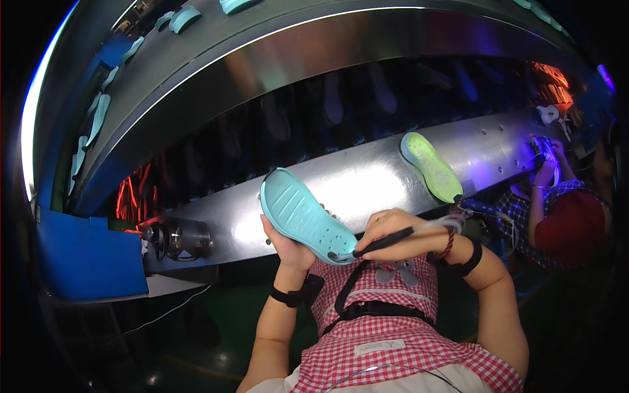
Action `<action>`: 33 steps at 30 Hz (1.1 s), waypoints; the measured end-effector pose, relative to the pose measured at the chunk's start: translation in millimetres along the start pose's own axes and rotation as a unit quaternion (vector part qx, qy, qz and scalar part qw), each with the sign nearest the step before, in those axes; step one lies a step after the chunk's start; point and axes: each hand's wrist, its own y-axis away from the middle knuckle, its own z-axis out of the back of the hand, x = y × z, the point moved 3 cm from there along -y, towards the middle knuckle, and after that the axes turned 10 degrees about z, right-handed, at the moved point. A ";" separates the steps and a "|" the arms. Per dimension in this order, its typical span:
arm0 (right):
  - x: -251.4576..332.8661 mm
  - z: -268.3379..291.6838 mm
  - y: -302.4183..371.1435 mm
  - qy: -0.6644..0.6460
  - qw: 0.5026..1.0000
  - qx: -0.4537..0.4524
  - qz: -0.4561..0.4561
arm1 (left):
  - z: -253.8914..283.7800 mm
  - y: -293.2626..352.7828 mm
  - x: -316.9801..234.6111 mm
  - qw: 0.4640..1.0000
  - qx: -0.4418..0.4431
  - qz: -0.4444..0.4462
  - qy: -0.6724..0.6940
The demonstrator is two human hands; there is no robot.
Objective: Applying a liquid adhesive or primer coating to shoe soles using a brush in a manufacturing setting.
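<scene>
My left hand (pixel 290 247) holds a turquoise shoe sole (pixel 303 208) from its left edge and underside, above the front of the metal ledge. The sole has ridges across its wide far end and small holes in its narrower near end. In my right hand (pixel 400 236) is a slim brush (pixel 385 243) with a black handle, its fingers closed round it. The brush tip meets the near end of the sole, beside a dark spot there. Behind the handle trails something pale and see-through, blurred. What my left fingers touch underneath is hidden.
On the metal ledge (pixel 239 226), a yellow-green sole (pixel 432 166) lies right of centre and a glass jar (pixel 188 238) stands at left. Turquoise soles (pixel 185 19) line the upper belt. A co-worker in a red cap (pixel 573 219) works at right under purple light. Orange-red glow shows at both ends.
</scene>
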 end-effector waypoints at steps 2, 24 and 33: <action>11.8 13.5 -4.3 -0.056 0.995 -0.082 -0.026 | -8.1 4.4 6.3 0.999 0.050 0.011 -0.011; 19.7 15.7 -9.7 -0.028 0.974 -0.220 0.051 | -36.9 5.9 -24.9 0.980 0.055 -0.190 0.008; 17.1 13.2 -2.8 -0.112 0.967 -0.227 -0.030 | -44.5 12.8 -42.1 0.967 0.057 -0.249 -0.023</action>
